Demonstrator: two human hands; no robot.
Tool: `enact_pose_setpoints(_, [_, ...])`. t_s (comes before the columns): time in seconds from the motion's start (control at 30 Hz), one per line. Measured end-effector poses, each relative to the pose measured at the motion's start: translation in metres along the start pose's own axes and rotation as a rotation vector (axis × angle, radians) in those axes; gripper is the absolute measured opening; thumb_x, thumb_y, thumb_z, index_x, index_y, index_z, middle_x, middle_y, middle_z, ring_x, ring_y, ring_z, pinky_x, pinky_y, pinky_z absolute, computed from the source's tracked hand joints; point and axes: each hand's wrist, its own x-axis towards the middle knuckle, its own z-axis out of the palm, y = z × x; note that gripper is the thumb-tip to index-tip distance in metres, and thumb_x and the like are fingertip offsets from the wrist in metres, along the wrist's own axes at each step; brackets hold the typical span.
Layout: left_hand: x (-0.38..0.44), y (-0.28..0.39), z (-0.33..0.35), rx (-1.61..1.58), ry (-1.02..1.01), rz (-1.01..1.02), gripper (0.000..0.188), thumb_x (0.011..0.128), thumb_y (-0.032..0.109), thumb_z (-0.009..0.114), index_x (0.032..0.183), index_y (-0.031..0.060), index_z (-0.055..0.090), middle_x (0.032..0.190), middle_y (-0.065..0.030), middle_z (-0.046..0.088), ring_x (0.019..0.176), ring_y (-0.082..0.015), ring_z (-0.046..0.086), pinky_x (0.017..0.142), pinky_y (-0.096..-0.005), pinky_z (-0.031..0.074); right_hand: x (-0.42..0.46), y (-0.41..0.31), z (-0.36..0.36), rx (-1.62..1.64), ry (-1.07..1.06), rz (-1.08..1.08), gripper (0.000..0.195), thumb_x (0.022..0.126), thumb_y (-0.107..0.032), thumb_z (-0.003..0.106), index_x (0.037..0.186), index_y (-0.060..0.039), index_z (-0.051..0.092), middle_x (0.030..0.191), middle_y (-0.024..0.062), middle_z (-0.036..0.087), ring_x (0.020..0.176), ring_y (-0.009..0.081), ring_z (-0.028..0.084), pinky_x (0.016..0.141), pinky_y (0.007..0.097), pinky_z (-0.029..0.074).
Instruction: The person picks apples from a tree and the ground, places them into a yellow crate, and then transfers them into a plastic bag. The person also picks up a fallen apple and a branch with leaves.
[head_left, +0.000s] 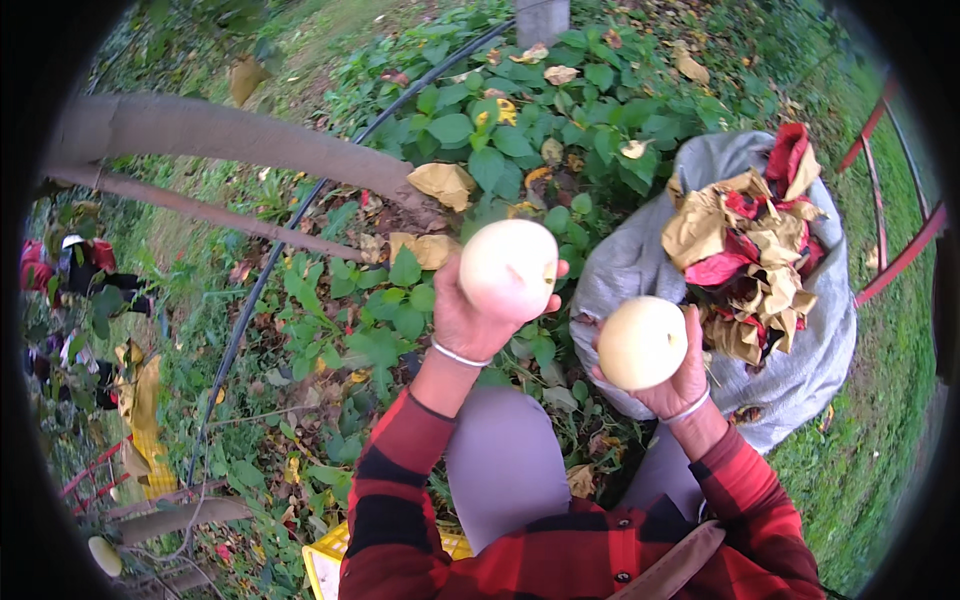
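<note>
My left hand (466, 321) is raised and holds a pale apple (508, 268) with a faint pink blush, its fingertips showing past the right side. Lower and to the right, my right hand (681, 384) grips a second, cream-yellow apple (643, 343). Both apples have their stem hollows turned to the right. Just beyond the right hand stands a grey woven sack (630, 262), its mouth full of crumpled brown and red paper fruit bags (757, 255).
A yellow plastic crate (322, 559) sits below my left arm. Tree limbs (247, 142) and a black hose (251, 307) cross the left side. Leafy plants (487, 142) surround a concrete post (541, 21). Red metal bars (904, 251) rise at right. People (90, 266) are at far left.
</note>
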Motion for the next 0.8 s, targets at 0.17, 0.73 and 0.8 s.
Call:
enact_pose_setpoints(0.17, [-0.008,-0.03,0.003,-0.148,0.077,-0.135,0.042,0.088,0.048,0.042,0.115,0.0182,0.053,0.121,-0.0132,0.054,0.109,-0.0427,0.05,0.081,-0.0594,0.044,0.004,-0.019,0.016,-0.102,0.046,-0.239,0.076,0.077,-0.067,0.051,0.127,-0.0104,0.045,0.128,0.0124,0.05,0.119,0.0312,0.047,0.101,0.0558,0.033])
enact_pose_setpoints(0.73, [-0.031,-0.077,0.002,0.323,0.001,-0.689,0.086,0.072,0.063,0.051,0.127,-0.0013,0.035,0.09,-0.0228,0.058,0.068,-0.0338,0.06,0.055,-0.0408,0.052,-0.029,-0.008,0.024,-1.409,-0.131,-0.786,0.071,0.075,-0.044,0.062,0.127,-0.005,0.033,0.12,0.0176,0.043,0.112,0.0308,0.046,0.095,0.0398,0.037])
enact_pose_setpoints(0.8, [-0.036,-0.076,0.03,0.293,0.197,-0.52,0.067,0.08,0.042,0.053,0.129,0.0006,0.036,0.099,-0.0218,0.057,0.073,-0.0333,0.061,0.059,-0.0409,0.055,-0.02,-0.015,0.029,-1.538,-0.181,-0.86,0.075,0.076,-0.05,0.062,0.129,-0.0056,0.034,0.127,0.0165,0.041,0.125,0.0329,0.035,0.101,0.0428,0.031])
